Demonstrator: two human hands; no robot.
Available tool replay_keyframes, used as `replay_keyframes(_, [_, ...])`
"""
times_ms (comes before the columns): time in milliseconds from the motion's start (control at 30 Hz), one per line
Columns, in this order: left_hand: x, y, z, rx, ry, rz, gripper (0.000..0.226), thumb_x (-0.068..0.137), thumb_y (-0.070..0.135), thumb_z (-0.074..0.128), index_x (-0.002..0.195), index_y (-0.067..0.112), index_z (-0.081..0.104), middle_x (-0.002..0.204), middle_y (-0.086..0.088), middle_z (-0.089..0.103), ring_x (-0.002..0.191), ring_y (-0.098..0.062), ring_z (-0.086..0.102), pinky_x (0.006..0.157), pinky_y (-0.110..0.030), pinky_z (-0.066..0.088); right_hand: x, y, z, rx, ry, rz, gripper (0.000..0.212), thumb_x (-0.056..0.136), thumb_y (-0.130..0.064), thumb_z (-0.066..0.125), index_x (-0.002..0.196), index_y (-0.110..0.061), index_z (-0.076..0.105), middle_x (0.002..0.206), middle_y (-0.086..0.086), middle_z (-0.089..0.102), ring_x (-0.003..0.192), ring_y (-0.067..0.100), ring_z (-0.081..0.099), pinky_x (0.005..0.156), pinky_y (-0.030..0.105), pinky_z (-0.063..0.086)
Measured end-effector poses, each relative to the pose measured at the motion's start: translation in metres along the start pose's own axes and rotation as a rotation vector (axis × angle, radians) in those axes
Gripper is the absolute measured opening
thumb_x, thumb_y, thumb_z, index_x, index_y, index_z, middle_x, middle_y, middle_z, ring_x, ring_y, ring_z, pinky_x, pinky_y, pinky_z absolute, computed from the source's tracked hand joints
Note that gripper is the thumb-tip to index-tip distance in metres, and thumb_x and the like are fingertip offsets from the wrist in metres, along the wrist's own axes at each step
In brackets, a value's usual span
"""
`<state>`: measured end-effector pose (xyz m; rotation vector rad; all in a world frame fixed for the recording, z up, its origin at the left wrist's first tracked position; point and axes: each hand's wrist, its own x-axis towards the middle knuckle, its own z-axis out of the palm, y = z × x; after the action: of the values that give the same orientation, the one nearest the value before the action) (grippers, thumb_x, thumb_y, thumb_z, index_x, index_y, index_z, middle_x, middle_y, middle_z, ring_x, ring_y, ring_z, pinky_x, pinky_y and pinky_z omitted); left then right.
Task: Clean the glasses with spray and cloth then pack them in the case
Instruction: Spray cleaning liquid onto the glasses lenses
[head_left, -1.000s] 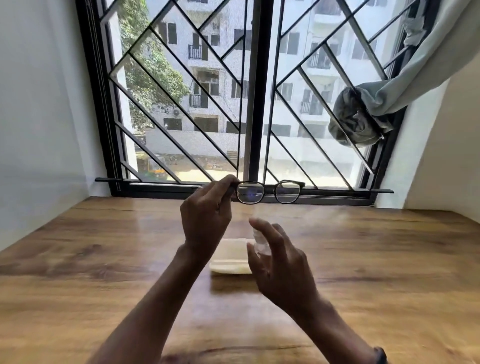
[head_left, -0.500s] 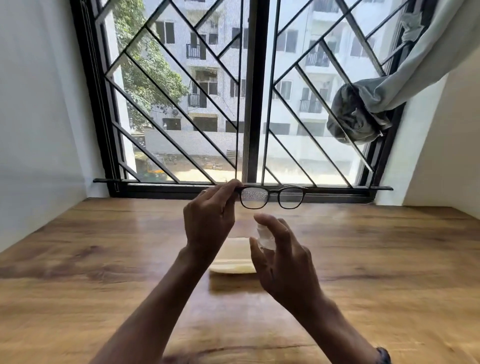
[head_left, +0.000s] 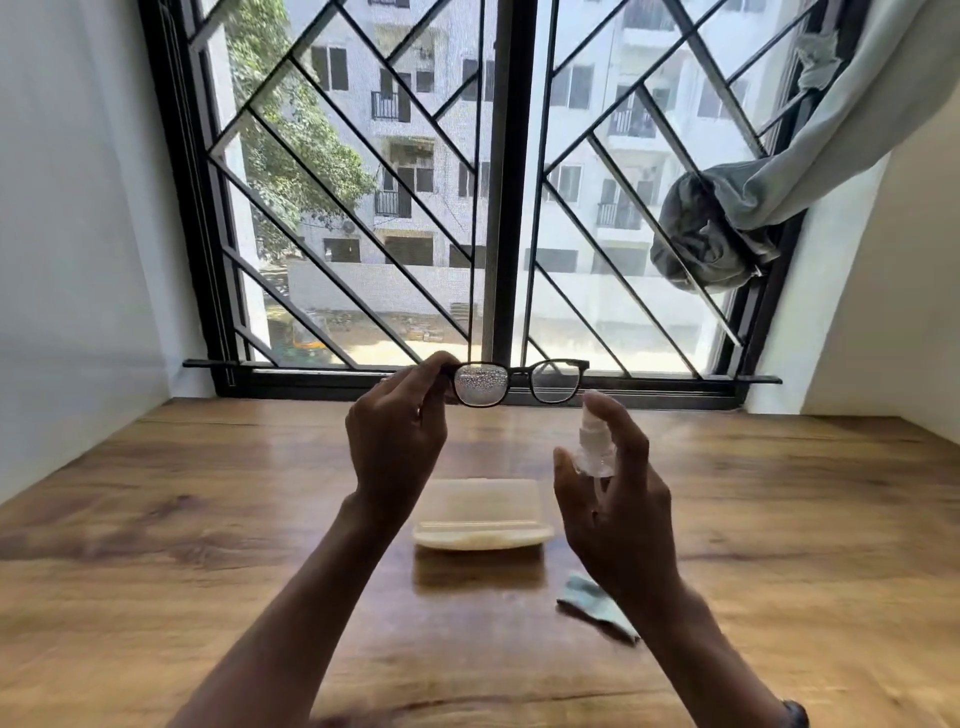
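while the left grip (head_left: 395, 441) pinches one pair of glasses (head_left: 519, 382), the right grip (head_left: 618, 514) clasps one spray bottle (head_left: 592, 447).

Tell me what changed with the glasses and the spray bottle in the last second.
The right hand moved the spray bottle rightward, toward the clear lens. The lens nearer the left hand went from clear to covered in droplets. A cloth now shows by the right wrist. Unchanged: the left hand's grip on the glasses, the case on the table.
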<state>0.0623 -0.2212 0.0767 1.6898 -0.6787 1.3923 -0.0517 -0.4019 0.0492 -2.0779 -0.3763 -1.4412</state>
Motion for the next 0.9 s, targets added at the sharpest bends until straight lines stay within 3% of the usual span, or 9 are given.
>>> replay_keyframes(200, [0.0, 0.003, -0.001, -0.009, -0.001, 0.009, 0.017, 0.098, 0.016, 0.062, 0.107, 0.018, 0.076, 0.077, -0.001, 0.076, 0.065, -0.021, 0.071, 0.055, -0.04, 0.056, -0.001, 0.0, 0.0, 0.006, -0.084, -0.028, 0.051, 0.096, -0.024, 0.059, 0.142, -0.023, 0.037, 0.098, 0.011, 0.069, 0.067, -0.007, 0.046, 0.066, -0.003, 0.035])
replay_keyframes(400, [-0.002, 0.0, 0.001, 0.02, -0.023, 0.003, 0.017, 0.097, 0.012, 0.066, 0.108, 0.016, 0.078, 0.078, -0.001, 0.076, 0.067, -0.023, 0.072, 0.057, -0.04, 0.056, -0.002, -0.001, 0.0, 0.0, -0.093, 0.02, 0.05, 0.095, -0.025, 0.062, 0.139, -0.026, 0.038, 0.09, -0.011, 0.053, 0.066, -0.021, 0.048, 0.061, -0.003, 0.032])
replay_keyframes(467, [-0.002, 0.0, 0.001, 0.018, -0.019, 0.014, 0.017, 0.097, 0.014, 0.065, 0.109, 0.015, 0.078, 0.079, -0.002, 0.076, 0.068, -0.024, 0.072, 0.057, -0.04, 0.056, -0.003, -0.002, -0.001, 0.002, -0.098, -0.001, 0.052, 0.095, -0.026, 0.06, 0.142, -0.025, 0.038, 0.089, -0.006, 0.058, 0.07, -0.022, 0.049, 0.064, -0.004, 0.032])
replay_keyframes(533, [-0.003, -0.001, 0.001, 0.021, -0.02, 0.024, 0.018, 0.098, 0.015, 0.064, 0.109, 0.015, 0.078, 0.08, -0.002, 0.077, 0.068, -0.023, 0.073, 0.057, -0.04, 0.056, -0.003, -0.002, -0.001, 0.005, -0.089, -0.029, 0.056, 0.095, -0.025, 0.061, 0.145, -0.022, 0.036, 0.092, 0.009, 0.068, 0.073, -0.023, 0.05, 0.066, -0.005, 0.032])
replay_keyframes(633, [-0.004, -0.003, 0.002, 0.04, -0.023, 0.041, 0.019, 0.099, 0.017, 0.063, 0.11, 0.014, 0.078, 0.082, -0.002, 0.078, 0.07, -0.023, 0.074, 0.057, -0.04, 0.057, -0.001, -0.003, -0.002, 0.006, -0.028, -0.013, 0.064, 0.094, -0.026, 0.065, 0.148, -0.016, 0.032, 0.104, 0.015, 0.07, 0.071, -0.009, 0.054, 0.069, -0.006, 0.035])
replay_keyframes(700, [-0.005, -0.005, 0.003, 0.073, -0.04, 0.065, 0.02, 0.099, 0.021, 0.063, 0.111, 0.015, 0.078, 0.086, -0.003, 0.079, 0.072, -0.025, 0.074, 0.056, -0.041, 0.057, 0.006, -0.002, -0.003, -0.079, 0.046, -0.015, 0.053, 0.092, -0.026, 0.067, 0.136, -0.008, 0.045, 0.098, 0.009, 0.069, 0.076, -0.002, 0.05, 0.072, -0.005, 0.035])
replay_keyframes(800, [-0.007, -0.003, 0.005, 0.124, -0.054, 0.116, 0.017, 0.097, 0.022, 0.068, 0.109, 0.016, 0.079, 0.089, -0.003, 0.08, 0.074, -0.027, 0.075, 0.053, -0.039, 0.057, 0.018, 0.0, -0.001, -0.232, 0.126, -0.051, 0.026, 0.087, -0.022, 0.072, 0.105, -0.007, 0.061, 0.084, 0.006, 0.068, 0.068, 0.012, 0.054, 0.064, 0.012, 0.037])
replay_keyframes(900, [-0.007, 0.001, 0.005, 0.168, -0.05, 0.186, 0.017, 0.094, 0.02, 0.071, 0.108, 0.015, 0.078, 0.089, -0.004, 0.08, 0.072, -0.028, 0.075, 0.051, -0.037, 0.057, 0.03, -0.007, 0.005, -0.316, 0.046, -0.043, 0.02, 0.083, -0.018, 0.074, 0.098, -0.011, 0.062, 0.087, 0.003, 0.068, 0.063, 0.027, 0.062, 0.054, 0.027, 0.046])
